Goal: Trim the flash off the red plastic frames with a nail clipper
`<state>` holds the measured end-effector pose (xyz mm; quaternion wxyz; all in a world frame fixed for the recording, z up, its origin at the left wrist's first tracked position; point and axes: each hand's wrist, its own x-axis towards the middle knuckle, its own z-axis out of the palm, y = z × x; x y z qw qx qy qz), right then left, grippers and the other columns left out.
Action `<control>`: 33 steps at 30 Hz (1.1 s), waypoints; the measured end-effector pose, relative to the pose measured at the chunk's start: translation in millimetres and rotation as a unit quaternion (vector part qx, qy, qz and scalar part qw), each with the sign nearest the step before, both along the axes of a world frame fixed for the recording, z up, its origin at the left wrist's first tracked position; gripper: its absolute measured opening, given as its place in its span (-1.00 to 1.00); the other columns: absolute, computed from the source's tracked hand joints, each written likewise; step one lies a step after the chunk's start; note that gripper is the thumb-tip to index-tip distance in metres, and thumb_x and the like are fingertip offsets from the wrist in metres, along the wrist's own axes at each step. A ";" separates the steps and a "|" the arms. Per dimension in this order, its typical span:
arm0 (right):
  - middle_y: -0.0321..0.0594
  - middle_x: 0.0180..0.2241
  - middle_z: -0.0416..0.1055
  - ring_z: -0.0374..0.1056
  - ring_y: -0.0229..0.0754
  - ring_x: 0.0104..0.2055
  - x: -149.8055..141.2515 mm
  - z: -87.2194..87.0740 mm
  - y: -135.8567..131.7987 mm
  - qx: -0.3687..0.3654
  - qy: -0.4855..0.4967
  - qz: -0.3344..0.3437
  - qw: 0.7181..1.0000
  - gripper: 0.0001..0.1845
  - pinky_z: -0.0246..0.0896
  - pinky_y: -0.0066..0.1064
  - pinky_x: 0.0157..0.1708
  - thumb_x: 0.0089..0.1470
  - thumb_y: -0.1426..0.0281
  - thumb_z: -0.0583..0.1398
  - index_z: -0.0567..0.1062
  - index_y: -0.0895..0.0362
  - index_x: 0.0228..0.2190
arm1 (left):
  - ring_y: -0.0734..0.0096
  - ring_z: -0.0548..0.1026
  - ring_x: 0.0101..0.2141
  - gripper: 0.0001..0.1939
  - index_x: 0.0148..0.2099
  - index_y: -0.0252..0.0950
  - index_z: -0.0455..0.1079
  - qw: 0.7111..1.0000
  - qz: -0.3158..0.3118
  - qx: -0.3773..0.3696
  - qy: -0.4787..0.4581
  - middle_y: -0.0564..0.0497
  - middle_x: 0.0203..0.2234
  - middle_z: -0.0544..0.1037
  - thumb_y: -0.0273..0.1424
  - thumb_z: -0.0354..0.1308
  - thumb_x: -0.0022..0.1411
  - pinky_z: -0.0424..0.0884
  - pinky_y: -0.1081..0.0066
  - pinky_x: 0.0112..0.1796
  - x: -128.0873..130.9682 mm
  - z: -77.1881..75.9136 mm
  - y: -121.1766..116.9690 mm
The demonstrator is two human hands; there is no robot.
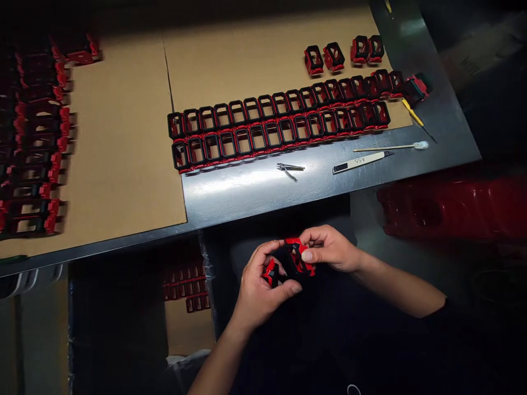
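Below the table's front edge, over my lap, both hands grip one small red and black frame part [290, 262]. My left hand [259, 288] curls round its left end, thumb pressed underneath. My right hand [329, 248] pinches its upper right side, fingers bent over the red top. On the table beyond lie two long rows of the same red and black frames [272, 129], set side by side on brown cardboard [123, 164].
Tweezers [290, 168], a flat tool marked A55 [358, 162], a cotton swab [395, 146] and a yellow-handled tool [414, 115] lie on the metal table [255, 189]. More frames stand at the far right [343, 55] and in stacks at left [35, 142]. A red object [453, 206] sits at right.
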<state>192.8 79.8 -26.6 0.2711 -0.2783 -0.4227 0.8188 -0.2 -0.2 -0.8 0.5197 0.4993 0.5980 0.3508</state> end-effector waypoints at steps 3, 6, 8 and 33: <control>-0.36 -0.61 0.36 0.19 -0.44 -0.66 -1.2 6.0 2.6 -0.180 0.005 0.047 0.983 -0.48 0.13 -0.64 -0.66 -0.03 0.07 0.46 0.46 0.26 -0.37 | 0.23 0.59 -0.12 -0.24 0.30 -0.19 0.22 0.990 -0.052 0.100 0.085 -0.22 0.18 0.43 -0.18 0.42 0.13 0.58 0.17 -0.04 1.0 0.4 0.2; -0.37 -0.62 0.36 0.20 -0.45 -0.64 -8.0 13.1 2.0 -0.193 -0.035 0.037 0.980 -0.48 0.15 -0.65 -0.64 -0.10 0.11 0.49 0.47 0.27 -0.39 | 0.10 0.51 0.10 -0.24 0.33 -0.22 0.18 0.969 -0.082 0.169 0.158 -0.21 0.12 0.48 -0.33 0.39 0.16 0.52 0.12 0.08 3.4 -0.2 2.7; -0.36 -0.60 0.38 0.24 -0.45 -0.61 -11.7 17.8 1.1 -0.186 -0.058 0.023 0.981 -0.48 0.18 -0.66 -0.60 -0.13 0.11 0.50 0.49 0.27 -0.39 | 0.12 0.51 0.10 -0.26 0.34 -0.23 0.17 0.963 -0.079 0.191 0.174 -0.22 0.10 0.50 -0.40 0.34 0.17 0.52 0.12 0.09 3.7 -2.6 3.8; -0.30 -0.53 0.44 0.29 -0.42 -0.54 -5.6 13.5 0.1 -0.170 -0.075 0.133 0.974 -0.68 0.19 -0.62 -0.50 -0.12 0.27 0.40 0.52 0.28 -0.42 | 0.11 0.58 0.03 -0.28 0.32 -0.38 0.19 0.924 -0.103 0.327 0.167 -0.32 0.02 0.56 -0.49 0.29 0.12 0.62 0.18 -0.04 0.4 3.6 4.5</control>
